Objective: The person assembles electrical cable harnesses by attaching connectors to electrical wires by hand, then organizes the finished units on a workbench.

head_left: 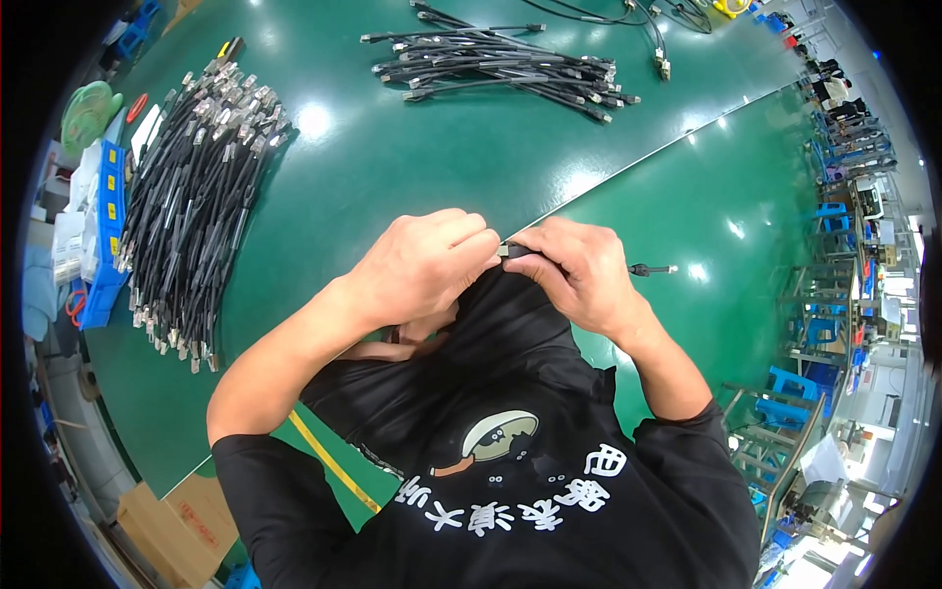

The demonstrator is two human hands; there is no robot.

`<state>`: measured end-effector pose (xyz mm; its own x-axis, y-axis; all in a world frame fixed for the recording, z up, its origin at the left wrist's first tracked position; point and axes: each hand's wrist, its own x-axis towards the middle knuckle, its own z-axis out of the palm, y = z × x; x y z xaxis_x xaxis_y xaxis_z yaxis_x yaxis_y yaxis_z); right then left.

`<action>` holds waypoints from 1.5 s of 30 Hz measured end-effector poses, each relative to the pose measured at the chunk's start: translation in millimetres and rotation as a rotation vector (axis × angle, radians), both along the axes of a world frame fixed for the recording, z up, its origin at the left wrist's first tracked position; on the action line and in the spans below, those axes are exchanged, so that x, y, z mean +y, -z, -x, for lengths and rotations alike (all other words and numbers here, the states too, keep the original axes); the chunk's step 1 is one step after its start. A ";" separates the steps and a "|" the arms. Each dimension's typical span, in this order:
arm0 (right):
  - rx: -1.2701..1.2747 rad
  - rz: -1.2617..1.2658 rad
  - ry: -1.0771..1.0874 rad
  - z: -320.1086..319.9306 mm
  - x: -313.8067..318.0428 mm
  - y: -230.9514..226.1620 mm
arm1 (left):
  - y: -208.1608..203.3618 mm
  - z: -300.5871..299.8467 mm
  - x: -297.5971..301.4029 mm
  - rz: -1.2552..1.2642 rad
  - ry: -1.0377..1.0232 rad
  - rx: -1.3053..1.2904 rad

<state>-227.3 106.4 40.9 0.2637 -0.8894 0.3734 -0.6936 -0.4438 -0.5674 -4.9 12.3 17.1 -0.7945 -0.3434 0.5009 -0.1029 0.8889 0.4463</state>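
Observation:
A short black cable is held between my two hands above the near edge of the table, in front of my black shirt. My right hand [584, 273] is closed round it, thumb and forefinger gripping the black plug body [515, 252]. From behind that hand sticks out the cable's other plug [643, 270], with a bright metal tip. My left hand [432, 260] meets the first plug's metal end with curled, pinched fingertips. Whether anything small sits inside those fingers is hidden.
A big heap of black cables [196, 196] covers the table's left side, beside a blue bin [103, 231]. A smaller pile of cables [500, 64] lies at the far middle. Blue stools [785, 393] stand off to the right. A cardboard box [182, 525] is at lower left.

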 end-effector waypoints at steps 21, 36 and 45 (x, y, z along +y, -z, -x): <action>-0.197 -0.369 0.024 6.3 3.8 -12.1 | 17.5 5.0 5.1 -0.229 0.018 0.153; 0.093 -0.141 -0.042 1.9 9.5 -11.3 | 4.3 -4.6 3.2 -1.414 0.235 -0.091; 0.169 -0.093 -0.028 2.3 8.5 -9.6 | 8.6 -0.2 8.0 -1.270 0.193 -0.141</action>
